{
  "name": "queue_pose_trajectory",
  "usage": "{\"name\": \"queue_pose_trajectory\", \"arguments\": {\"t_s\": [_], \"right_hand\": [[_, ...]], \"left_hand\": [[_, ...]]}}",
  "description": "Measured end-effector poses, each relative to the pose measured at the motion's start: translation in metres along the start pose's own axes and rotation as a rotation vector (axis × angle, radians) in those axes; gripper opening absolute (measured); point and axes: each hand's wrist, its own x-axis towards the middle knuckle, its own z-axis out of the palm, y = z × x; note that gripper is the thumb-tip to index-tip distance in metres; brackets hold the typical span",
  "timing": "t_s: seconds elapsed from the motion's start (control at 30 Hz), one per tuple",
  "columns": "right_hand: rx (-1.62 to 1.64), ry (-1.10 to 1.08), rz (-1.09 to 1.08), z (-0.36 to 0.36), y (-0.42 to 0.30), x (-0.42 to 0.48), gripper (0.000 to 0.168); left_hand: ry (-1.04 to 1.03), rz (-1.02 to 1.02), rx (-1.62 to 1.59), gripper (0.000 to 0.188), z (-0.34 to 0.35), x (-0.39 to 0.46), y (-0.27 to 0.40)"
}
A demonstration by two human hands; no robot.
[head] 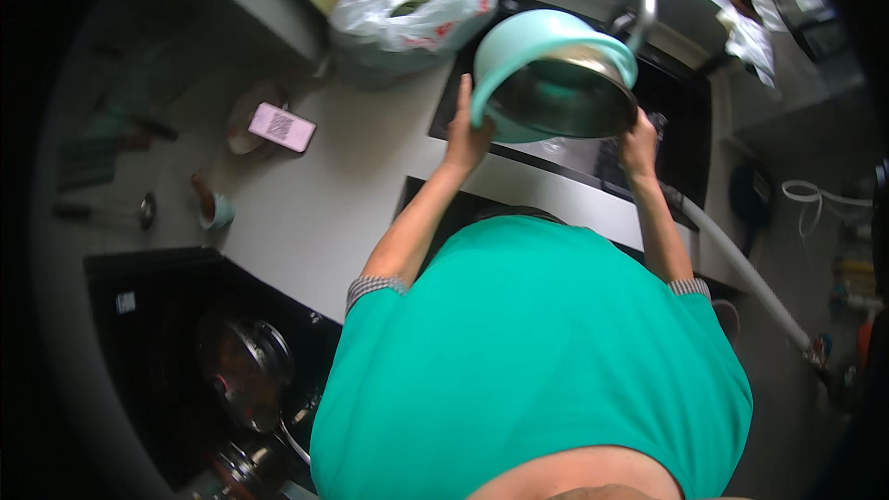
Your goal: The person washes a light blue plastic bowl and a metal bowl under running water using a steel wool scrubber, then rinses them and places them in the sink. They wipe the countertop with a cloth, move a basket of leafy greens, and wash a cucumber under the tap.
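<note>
A mint-green plastic basin (535, 31) is tilted over the black sink (684, 101), its opening facing me. Inside it sits a shiny metal bowl (555, 107), tipped the same way and partly blurred. My left hand (469, 126) grips the basin's left rim, thumb side up along its outside. At the lower right edge of the metal bowl, my right hand (637, 146) has its fingers closed on the rim; whether it also pinches the basin is hidden. A metal faucet (646, 7) rises behind the basin.
A plastic bag of green vegetables (417, 21) stands left of the sink. Farther left on the white counter (312, 201) is a phone (281, 127) showing a printed code. A lidded pan (243, 375) sits on the black cooktop (139, 361). A grey corrugated hose (743, 271) runs at right.
</note>
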Motion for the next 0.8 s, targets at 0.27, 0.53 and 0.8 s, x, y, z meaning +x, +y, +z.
{"name": "queue_pose_trajectory", "arguments": {"t_s": [0.27,0.53,0.8], "right_hand": [[0.032,-0.199,0.192,-0.014,-0.005,0.017,0.023],[0.025,-0.442,0.052,0.003,-0.045,0.025,0.033],[-0.3,-0.124,-0.506,0.02,-0.075,0.036,0.046]], "left_hand": [[-0.106,-0.346,-0.307,0.035,0.003,-0.031,0.0],[-0.069,-0.793,-0.54,0.035,-0.04,-0.054,0.046],[0.025,-0.902,-0.837,0.04,-0.024,-0.06,0.049]]}}
